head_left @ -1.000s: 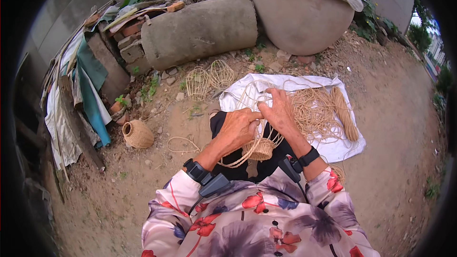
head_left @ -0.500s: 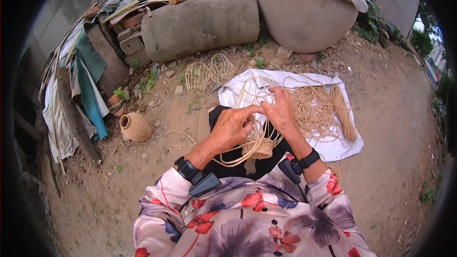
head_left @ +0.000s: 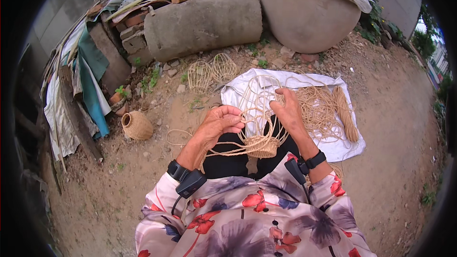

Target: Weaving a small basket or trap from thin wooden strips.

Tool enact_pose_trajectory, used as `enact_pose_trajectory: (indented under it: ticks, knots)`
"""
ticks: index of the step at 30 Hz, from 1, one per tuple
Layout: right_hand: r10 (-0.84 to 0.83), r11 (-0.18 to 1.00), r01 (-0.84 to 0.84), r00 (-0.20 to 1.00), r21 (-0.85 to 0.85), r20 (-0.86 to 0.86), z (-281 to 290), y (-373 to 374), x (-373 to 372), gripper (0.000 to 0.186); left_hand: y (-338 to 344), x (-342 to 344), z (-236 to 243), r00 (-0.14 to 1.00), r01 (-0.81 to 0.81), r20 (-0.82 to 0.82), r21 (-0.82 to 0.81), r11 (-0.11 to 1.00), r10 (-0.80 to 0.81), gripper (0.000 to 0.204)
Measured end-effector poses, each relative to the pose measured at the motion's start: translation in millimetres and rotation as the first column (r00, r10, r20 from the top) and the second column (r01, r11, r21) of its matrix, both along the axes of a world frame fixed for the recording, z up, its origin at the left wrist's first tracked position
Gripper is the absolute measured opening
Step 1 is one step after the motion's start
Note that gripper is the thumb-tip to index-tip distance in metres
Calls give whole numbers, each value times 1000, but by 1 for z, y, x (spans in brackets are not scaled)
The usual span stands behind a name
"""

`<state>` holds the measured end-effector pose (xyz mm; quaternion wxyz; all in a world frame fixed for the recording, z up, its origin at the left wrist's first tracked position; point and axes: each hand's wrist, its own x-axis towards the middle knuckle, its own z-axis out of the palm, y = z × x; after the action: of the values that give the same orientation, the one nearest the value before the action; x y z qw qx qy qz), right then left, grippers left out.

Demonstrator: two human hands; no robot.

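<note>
A half-woven basket rests between my knees, its lower band tightly woven and its thin bare ribs rising in an open cage. At the left of the ribs, my left hand is closed, thumb and fingers pinching a tan cord. Slack lengths of twisted cord run leftward from the woven band. My right hand is at the right side of the ribs, thumb and index finger apart and nothing visible between them. Its other fingers are partly hidden.
A white sheet under the work carries a loose tangle of cord and a bundled cord hank. Two bare rib frames stand beyond. A finished woven basket lies at left. Behind are a concrete cylinder and large round vessel.
My hands were close together above the ribs; they have moved apart. My left hand has gone left and down with the cord, while the right has opened its thumb and index finger.
</note>
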<state>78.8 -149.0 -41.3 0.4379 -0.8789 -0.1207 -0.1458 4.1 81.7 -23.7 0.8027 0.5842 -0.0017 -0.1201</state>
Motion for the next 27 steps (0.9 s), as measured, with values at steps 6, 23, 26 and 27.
enact_pose_trajectory:
  ticks: [6, 23, 26, 27]
  knots:
    - [14, 999, -13, 1000, 32, -12, -8, 1, 1, 47, -26, 8, -5, 968, -183, 235, 444, 877, 84, 11]
    - [-37, 997, 28, 992, 75, 119, -12, -8, -7, 40, -33, 19, 7, 932, -32, 273, 720, 694, -240, 26]
    - [-30, 1000, 28, 991, 15, 129, 13, 9, -12, 47, -36, 13, 14, 882, -77, 352, 764, 641, -314, 27]
    - [11, 999, -7, 997, -50, 71, 12, 13, -8, 51, -39, 13, 17, 880, -75, 353, 764, 641, -318, 27]
